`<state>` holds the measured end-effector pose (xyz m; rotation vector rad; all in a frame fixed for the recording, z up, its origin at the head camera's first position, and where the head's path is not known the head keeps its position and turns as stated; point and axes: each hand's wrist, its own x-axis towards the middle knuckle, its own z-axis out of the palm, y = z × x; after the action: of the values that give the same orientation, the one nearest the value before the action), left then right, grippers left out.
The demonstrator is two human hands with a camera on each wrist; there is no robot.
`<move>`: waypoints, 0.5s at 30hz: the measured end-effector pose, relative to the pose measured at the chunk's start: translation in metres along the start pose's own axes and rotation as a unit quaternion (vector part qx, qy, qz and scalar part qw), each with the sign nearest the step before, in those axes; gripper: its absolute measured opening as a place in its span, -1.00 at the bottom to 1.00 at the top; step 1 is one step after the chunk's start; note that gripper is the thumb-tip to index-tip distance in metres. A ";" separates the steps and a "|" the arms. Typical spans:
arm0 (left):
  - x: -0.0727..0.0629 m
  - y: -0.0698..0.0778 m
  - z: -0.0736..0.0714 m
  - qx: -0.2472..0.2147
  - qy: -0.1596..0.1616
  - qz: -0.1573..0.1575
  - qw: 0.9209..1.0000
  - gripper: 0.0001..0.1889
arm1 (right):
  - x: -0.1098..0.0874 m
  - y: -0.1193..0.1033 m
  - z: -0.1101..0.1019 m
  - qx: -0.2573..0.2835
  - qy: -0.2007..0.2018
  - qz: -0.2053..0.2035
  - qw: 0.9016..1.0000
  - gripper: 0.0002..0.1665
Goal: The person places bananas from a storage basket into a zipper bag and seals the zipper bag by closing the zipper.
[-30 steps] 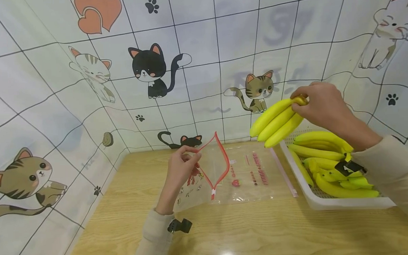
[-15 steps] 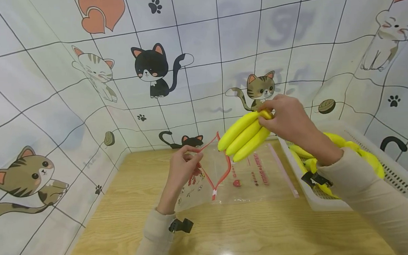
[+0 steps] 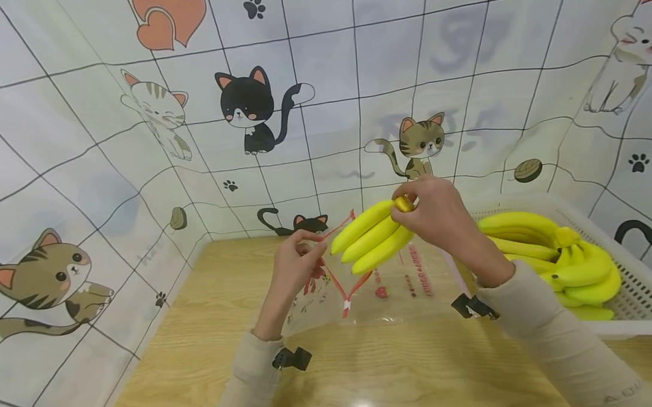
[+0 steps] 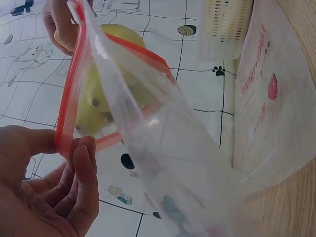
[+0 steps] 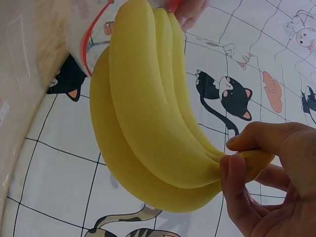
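Observation:
My right hand (image 3: pixel 434 214) pinches the stem of a yellow banana bunch (image 3: pixel 372 235), whose tips point left and down over the mouth of a clear zip bag (image 3: pixel 318 302). With thumb and fingers my left hand (image 3: pixel 296 264) pinches the bag's red zip edge, and the mouth stands spread apart. In the left wrist view the bananas (image 4: pixel 94 94) show within the red-rimmed opening. The right wrist view has the bunch (image 5: pixel 148 108) close up, its stem between thumb and fingers.
A second clear zip bag (image 3: pixel 415 296) with pink print lies flat on the wooden table (image 3: pixel 202 363). At the right stands a white perforated basket (image 3: pixel 644 288) holding more bananas (image 3: pixel 587 272). A wall covering with cat drawings (image 3: pixel 247 113) rises behind.
My right hand has carried the banana bunch left and down from near the basket to the bag's mouth. The left hand keeps its hold on the bag.

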<state>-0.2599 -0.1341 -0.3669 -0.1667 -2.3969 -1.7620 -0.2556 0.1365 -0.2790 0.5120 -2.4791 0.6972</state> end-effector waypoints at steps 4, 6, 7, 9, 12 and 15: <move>0.000 -0.001 0.001 -0.004 -0.008 0.004 1.000 -0.79 | -0.004 -0.002 0.013 0.003 0.003 -0.006 1.000 -0.79; 0.000 -0.001 0.001 -0.005 -0.011 0.004 1.000 -0.78 | -0.008 -0.004 0.019 0.005 0.007 -0.008 1.000 -0.79; 0.000 -0.002 0.001 -0.003 -0.012 0.003 1.000 -0.77 | -0.009 -0.004 0.022 0.006 0.012 -0.009 1.000 -0.80; 0.001 -0.002 0.002 0.004 -0.013 0.002 1.000 -0.76 | -0.013 -0.005 0.027 0.006 0.023 -0.009 1.000 -0.82; 0.001 -0.001 0.003 0.019 -0.016 0.002 1.000 -0.74 | -0.020 -0.008 0.030 0.007 0.043 -0.008 0.999 -0.85; 0.001 0.000 0.004 0.034 -0.016 0.003 0.999 -0.71 | -0.025 -0.012 0.032 0.006 0.055 -0.011 0.998 -0.86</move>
<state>-0.2610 -0.1303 -0.3682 -0.1960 -2.4716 -1.6848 -0.2418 0.1146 -0.3122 0.4900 -2.3646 0.7122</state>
